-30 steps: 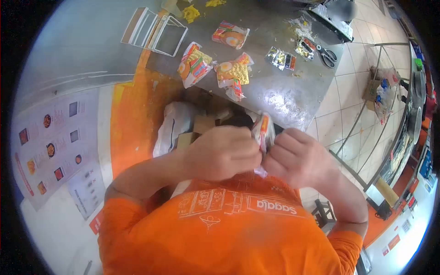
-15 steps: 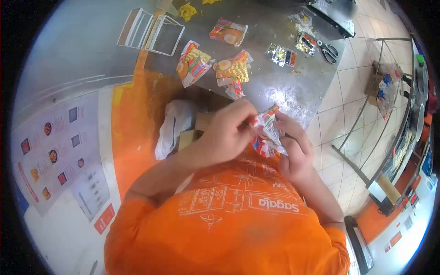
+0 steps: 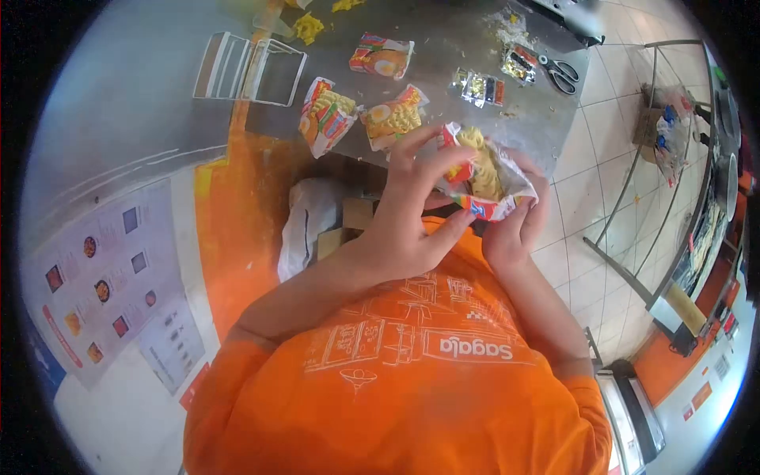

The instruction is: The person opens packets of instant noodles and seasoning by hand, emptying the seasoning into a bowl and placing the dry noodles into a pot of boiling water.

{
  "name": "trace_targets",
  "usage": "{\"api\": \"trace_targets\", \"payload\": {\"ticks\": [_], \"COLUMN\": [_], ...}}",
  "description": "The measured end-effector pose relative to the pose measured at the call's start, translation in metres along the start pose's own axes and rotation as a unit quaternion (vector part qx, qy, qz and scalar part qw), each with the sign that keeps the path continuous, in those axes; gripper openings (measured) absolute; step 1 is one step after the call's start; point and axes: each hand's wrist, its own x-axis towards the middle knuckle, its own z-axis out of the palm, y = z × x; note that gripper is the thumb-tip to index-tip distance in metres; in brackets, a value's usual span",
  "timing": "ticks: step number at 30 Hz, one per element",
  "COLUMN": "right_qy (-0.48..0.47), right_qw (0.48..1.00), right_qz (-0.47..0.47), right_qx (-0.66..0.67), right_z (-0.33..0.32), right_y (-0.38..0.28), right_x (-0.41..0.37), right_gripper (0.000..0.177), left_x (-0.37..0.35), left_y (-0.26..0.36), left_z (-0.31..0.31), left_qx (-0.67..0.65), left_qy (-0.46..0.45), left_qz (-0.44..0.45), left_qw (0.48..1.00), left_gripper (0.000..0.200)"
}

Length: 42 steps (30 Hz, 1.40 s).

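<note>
Between my two hands is an instant noodle packet [image 3: 484, 207], torn open at the top, with the pale noodle block [image 3: 481, 162] showing inside. My left hand [image 3: 423, 194] grips its left side, thumb near the lower edge and fingers over the upper left. On the other side, my right hand [image 3: 518, 214] wraps the right edge of the wrapper. Just beyond my left hand lies an opened noodle packet [image 3: 392, 117], partly covered by that hand. Another opened packet [image 3: 326, 117] rests to its left, and a third packet [image 3: 381, 55] lies farther back.
Scissors [image 3: 560, 74] lie near the table's right edge beside shiny seasoning sachets [image 3: 479, 87]. A white wire rack [image 3: 273, 71] stands at the left, with yellow scraps [image 3: 308, 28] behind it. Below the table edge are a white plastic bag [image 3: 305, 226] and a cardboard box [image 3: 358, 212].
The packet in my hands has been opened wide, and its noodle block now shows. Both hands have risen slightly away from my body and spread around the wrapper.
</note>
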Motion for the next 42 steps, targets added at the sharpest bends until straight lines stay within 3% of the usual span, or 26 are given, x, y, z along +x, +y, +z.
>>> {"api": "trace_targets", "payload": {"ticks": [2, 3, 7, 9, 10, 12, 13, 14, 16, 17, 18, 20, 21, 22, 24, 25, 28, 29, 30, 31, 32, 33, 34, 36, 40, 42], "right_qy": [-0.021, -0.018, -0.04, 0.022, 0.023, 0.113, 0.134, 0.134, 0.144, 0.141, 0.182, 0.255, 0.254, 0.215, 0.129, 0.131, 0.038, 0.033, 0.032, -0.012, -0.054, -0.118, -0.12, -0.167, -0.138, -0.138], "right_qw": [0.995, 0.99, 0.984, 0.998, 0.998, 0.97, 0.956, 0.955, 0.954, 0.954, 0.946, 0.875, 0.877, 0.913, 0.947, 0.947, 0.963, 0.993, 0.993, 0.987, 0.935, 0.902, 0.901, 0.851, 0.847, 0.891], "right_qz": [-0.086, -0.116, -0.156, 0.012, 0.011, 0.215, 0.226, 0.227, 0.218, 0.219, 0.267, 0.346, 0.345, 0.328, 0.278, 0.276, 0.248, 0.113, 0.112, -0.002, -0.117, -0.118, -0.122, -0.049, -0.084, 0.015], "right_qx": [-0.054, -0.08, -0.072, -0.049, -0.05, -0.017, -0.131, -0.134, -0.148, -0.149, -0.024, 0.222, 0.219, 0.115, -0.094, -0.096, 0.1, 0.017, 0.013, -0.162, -0.33, -0.399, -0.398, -0.495, -0.506, -0.433], "right_z": [0.003, 0.006, 0.018, 0.03, 0.03, 0.032, 0.029, 0.028, 0.026, 0.027, 0.029, 0.032, 0.03, 0.025, 0.017, 0.016, 0.015, 0.018, 0.013, 0.002, -0.003, -0.002, 0.005, 0.031, 0.056, 0.059], "right_y": [0.002, 0.001, -0.002, -0.018, -0.017, -0.014, -0.017, -0.017, -0.016, -0.019, -0.027, -0.04, -0.039, -0.033, -0.024, -0.028, -0.055, -0.061, -0.069, -0.076, -0.084, -0.093, -0.094, -0.09, -0.059, -0.049], "right_x": [0.017, 0.026, 0.041, 0.035, 0.031, 0.025, 0.035, 0.038, 0.045, 0.046, 0.049, 0.052, 0.046, 0.033, 0.017, 0.022, 0.049, 0.062, 0.07, 0.078, 0.086, 0.09, 0.09, 0.086, 0.062, 0.055], "right_gripper": [0.033, 0.032, 0.031, 0.029, 0.029, 0.028, 0.03, 0.03, 0.034, 0.034, 0.034, 0.035, 0.035, 0.038, 0.052, 0.052, 0.047, 0.044, 0.044, 0.041, 0.038, 0.031, 0.031, 0.035, 0.043, 0.035], "left_x": [0.004, 0.006, 0.008, 0.005, 0.004, 0.003, 0.002, 0.001, 0.0, 0.0, 0.0, 0.002, 0.013, 0.019, 0.033, 0.038, 0.043, 0.045, 0.045, 0.046, 0.046, 0.045, 0.045, 0.044, 0.035, 0.028], "left_y": [0.012, 0.025, 0.014, 0.01, 0.009, 0.008, 0.007, 0.01, 0.019, -0.006, -0.006, -0.005, -0.006, -0.008, -0.011, -0.023, -0.043, -0.047, -0.049, -0.047, -0.041, -0.025, -0.016, -0.016, -0.018, -0.022], "left_z": [-0.001, 0.002, -0.007, -0.009, -0.01, -0.013, -0.014, -0.012, -0.009, -0.004, -0.004, -0.003, 0.001, 0.004, 0.003, -0.018, -0.031, -0.033, -0.034, -0.033, -0.032, -0.029, -0.027, -0.03, -0.038, -0.042], "left_qx": [0.122, 0.13, 0.111, 0.129, 0.145, 0.159, 0.173, 0.17, 0.232, 0.163, 0.162, 0.196, 0.245, 0.242, -0.001, 0.2, 0.213, 0.219, 0.227, 0.234, 0.232, 0.302, 0.372, 0.393, 0.431, 0.423], "left_qy": [-0.058, -0.039, -0.019, -0.023, -0.025, -0.03, -0.034, -0.034, -0.041, -0.001, 0.001, 0.089, 0.124, 0.125, 0.074, 0.04, 0.078, 0.099, 0.12, 0.141, 0.142, 0.143, 0.144, 0.148, 0.15, 0.158], "left_qz": [0.095, 0.103, 0.203, 0.201, 0.201, 0.202, 0.202, 0.202, 0.192, 0.223, 0.223, 0.152, 0.159, 0.16, 0.102, 0.168, 0.174, 0.176, 0.177, 0.178, 0.18, 0.191, 0.2, 0.199, 0.192, 0.188], "left_qw": [0.986, 0.985, 0.973, 0.971, 0.968, 0.966, 0.963, 0.964, 0.953, 0.961, 0.961, 0.965, 0.948, 0.949, 0.992, 0.965, 0.958, 0.955, 0.95, 0.945, 0.945, 0.923, 0.895, 0.885, 0.869, 0.872], "left_gripper": [0.057, 0.031, 0.008, 0.008, 0.008, 0.009, 0.01, 0.01, 0.025, 0.064, 0.064, 0.102, 0.123, 0.123, 0.116, 0.1, 0.094, 0.09, 0.087, 0.084, 0.084, 0.085, 0.085, 0.085, 0.083, 0.083]}}
